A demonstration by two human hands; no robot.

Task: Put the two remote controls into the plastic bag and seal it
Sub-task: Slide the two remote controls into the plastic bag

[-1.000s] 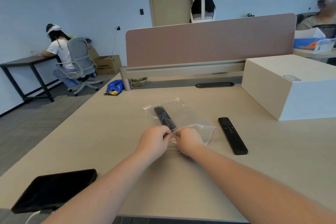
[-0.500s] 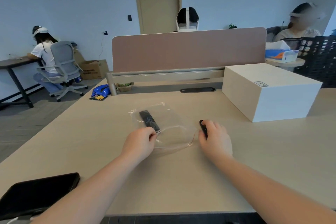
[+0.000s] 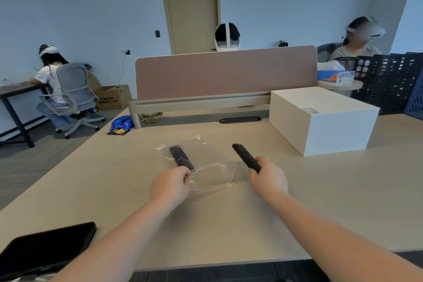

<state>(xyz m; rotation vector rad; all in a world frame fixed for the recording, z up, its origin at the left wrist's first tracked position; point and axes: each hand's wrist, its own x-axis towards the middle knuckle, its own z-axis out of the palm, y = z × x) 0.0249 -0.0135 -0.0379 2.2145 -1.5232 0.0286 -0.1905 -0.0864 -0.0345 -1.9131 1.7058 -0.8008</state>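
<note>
- One remote [image 3: 181, 158] is already inside the plastic bag [image 3: 206, 165], mid-desk [image 3: 229, 224]
- The bag mouth is pinched open by the left hand [image 3: 170, 186]
- The second remote [image 3: 246, 158] is gripped by the right hand [image 3: 269, 178]; insertion and sealing remain

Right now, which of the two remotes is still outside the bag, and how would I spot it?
Start at the big white box on the right of the pale wooden desk. Just left of it and nearer the person, the right hand grips a slim black remote by its near end. Its twin lies inside the clear plastic bag; this one is bare and outside the bag.
</note>
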